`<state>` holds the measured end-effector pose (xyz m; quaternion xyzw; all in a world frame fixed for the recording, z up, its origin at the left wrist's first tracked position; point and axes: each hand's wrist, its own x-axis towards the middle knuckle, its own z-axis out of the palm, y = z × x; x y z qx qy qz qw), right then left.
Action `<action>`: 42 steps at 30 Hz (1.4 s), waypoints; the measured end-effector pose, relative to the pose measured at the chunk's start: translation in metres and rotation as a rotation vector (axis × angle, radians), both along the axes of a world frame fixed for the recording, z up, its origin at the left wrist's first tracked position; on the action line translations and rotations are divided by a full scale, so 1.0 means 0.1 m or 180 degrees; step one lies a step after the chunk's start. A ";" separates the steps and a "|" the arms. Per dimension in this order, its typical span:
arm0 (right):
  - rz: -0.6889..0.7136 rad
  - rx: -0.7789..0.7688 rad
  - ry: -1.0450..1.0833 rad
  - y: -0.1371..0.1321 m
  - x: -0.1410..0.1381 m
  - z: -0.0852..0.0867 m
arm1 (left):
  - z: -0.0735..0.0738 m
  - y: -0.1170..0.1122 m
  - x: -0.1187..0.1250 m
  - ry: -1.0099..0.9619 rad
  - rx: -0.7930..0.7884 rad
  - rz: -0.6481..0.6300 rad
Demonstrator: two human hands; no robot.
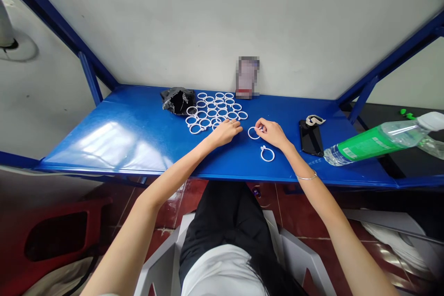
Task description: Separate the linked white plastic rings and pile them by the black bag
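In the head view, the right hand (272,132) is pinching a white ring (254,138) between thumb and fingers, closing on its right side just above the blue worktop (287,113). The left hand (225,133) is reaching over the near right edge of a group of white rings (217,113), its fingers pointing toward the right hand; whether they are gripping anything, I cannot tell. The rings in this group are lying close together, many touching. A loose white ring (261,154) is lying apart, nearer the person, below the right hand. A crumpled black bag (173,101) is sitting just left of the group, its torn mouth gaping. A blurred upright object (247,76) is leaning against the wall behind. To the right, a dark phone (311,139) is lying flat with a pale strap-like item (315,120) at its far end, and a green-labelled bottle (367,143) is resting its base on the worktop.
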<state>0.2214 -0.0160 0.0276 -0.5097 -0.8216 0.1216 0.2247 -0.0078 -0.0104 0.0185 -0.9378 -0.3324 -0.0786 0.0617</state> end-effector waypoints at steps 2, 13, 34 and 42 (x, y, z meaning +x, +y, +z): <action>-0.0079 0.0012 0.0100 0.00 0.01 0.01 | 0.02 0.05 -0.06 0.0030 0.0043 0.0137; 0.0021 -0.0075 0.1445 -0.07 -0.15 -0.04 | 0.23 -0.31 0.03 -0.1255 -0.0013 0.0441; 0.0773 -0.0136 0.1655 -0.20 -0.22 0.08 | -0.14 -0.79 0.23 -0.3262 -0.0308 0.1124; 0.0828 0.0279 0.1771 -0.18 -0.23 0.04 | -0.17 -0.79 0.23 -0.3244 -0.0236 0.1171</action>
